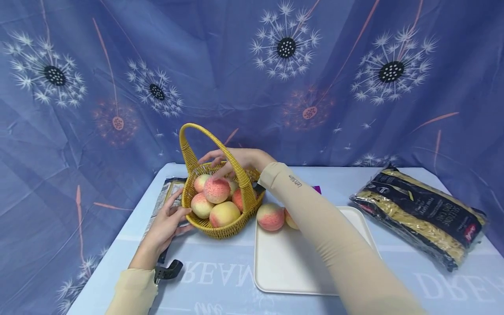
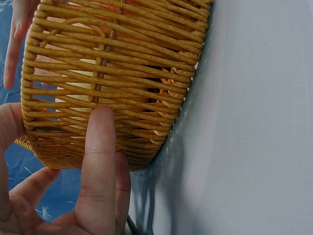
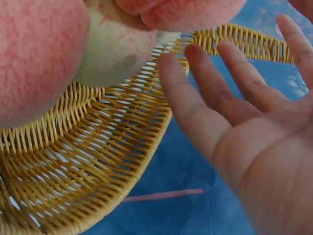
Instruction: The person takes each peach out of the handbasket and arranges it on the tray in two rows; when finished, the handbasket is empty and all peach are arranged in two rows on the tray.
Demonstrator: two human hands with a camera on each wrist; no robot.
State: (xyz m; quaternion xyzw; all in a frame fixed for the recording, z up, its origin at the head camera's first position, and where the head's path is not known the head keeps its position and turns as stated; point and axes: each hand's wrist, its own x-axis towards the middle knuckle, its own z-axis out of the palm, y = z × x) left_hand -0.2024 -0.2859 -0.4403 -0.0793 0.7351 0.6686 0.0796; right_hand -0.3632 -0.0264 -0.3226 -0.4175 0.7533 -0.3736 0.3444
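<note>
Left hand (image 1: 167, 223) pressed straight fingers against the basket (image 1: 230, 227) wall. Right hand (image 1: 230, 159), fingers spread and holding nothing, hovered over the top peach (image 1: 216, 190).

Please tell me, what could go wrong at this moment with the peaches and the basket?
The top peach sits high on the pile in the basket; the open right hand reaching over it might knock it out. The left hand only touches the basket's side, so the basket could slide.
</note>
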